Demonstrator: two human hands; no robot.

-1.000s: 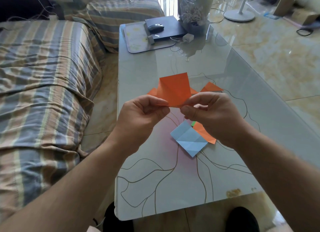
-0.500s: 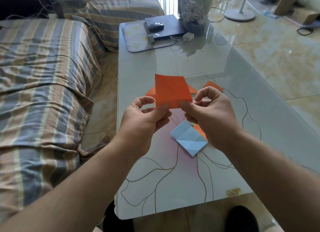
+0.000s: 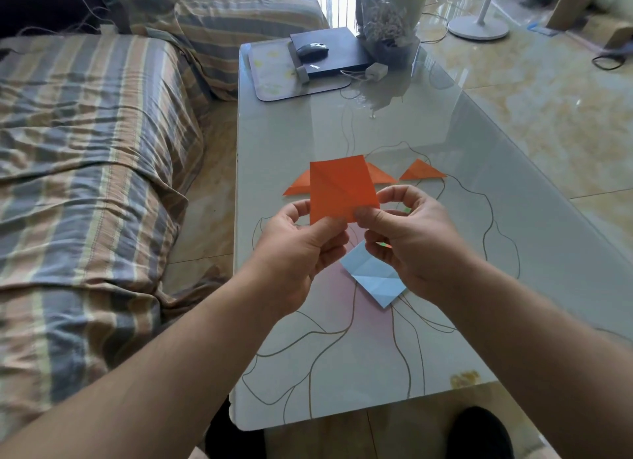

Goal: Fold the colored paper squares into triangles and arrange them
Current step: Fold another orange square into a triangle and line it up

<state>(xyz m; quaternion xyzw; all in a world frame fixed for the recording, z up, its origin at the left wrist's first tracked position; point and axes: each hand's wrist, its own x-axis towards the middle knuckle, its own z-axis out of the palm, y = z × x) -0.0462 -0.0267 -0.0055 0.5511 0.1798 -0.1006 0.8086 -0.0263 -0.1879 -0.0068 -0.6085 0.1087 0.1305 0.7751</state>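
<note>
**Orange paper square held aloft, diagonal crease visible, fold not closed**

Orange paper square point(image 3: 342, 188) is held in the air above the middle of the tabletop point(image 3: 428, 338), presented flat toward the camera. The left hand point(image 3: 298, 249) pinches its lower left edge between thumb and fingers; the right hand point(image 3: 407, 232) pinches the lower right corner likewise. Both grips sit along the bottom edge, which leaves the upper edges and corners free. That is judged a deliberate hold for bringing one corner across onto its opposite. A diagonal crease runs across the sheet, so the fold line appears to be set already.

Finished orange triangles lie flat on the tabletop beyond the sheet: one point(image 3: 423, 171) stands clear to the right, and two more point(image 3: 298, 184) are partly hidden behind the held square. They sit roughly in a row, consistent with the arranging part of the task. A light blue folded paper point(image 3: 371, 275) lies near the person, partly under the right hand; slivers of green paper show beside that hand.

Room for movement: bare glass lies between the blue paper and the near tabletop edge, and more beyond the triangles. The far end is occupied by a laptop point(image 3: 337, 51), a mouse point(image 3: 312, 50) and a plastic bag point(image 3: 388, 9). The left tabletop edge runs close to a striped sofa point(image 3: 85, 150).
</note>
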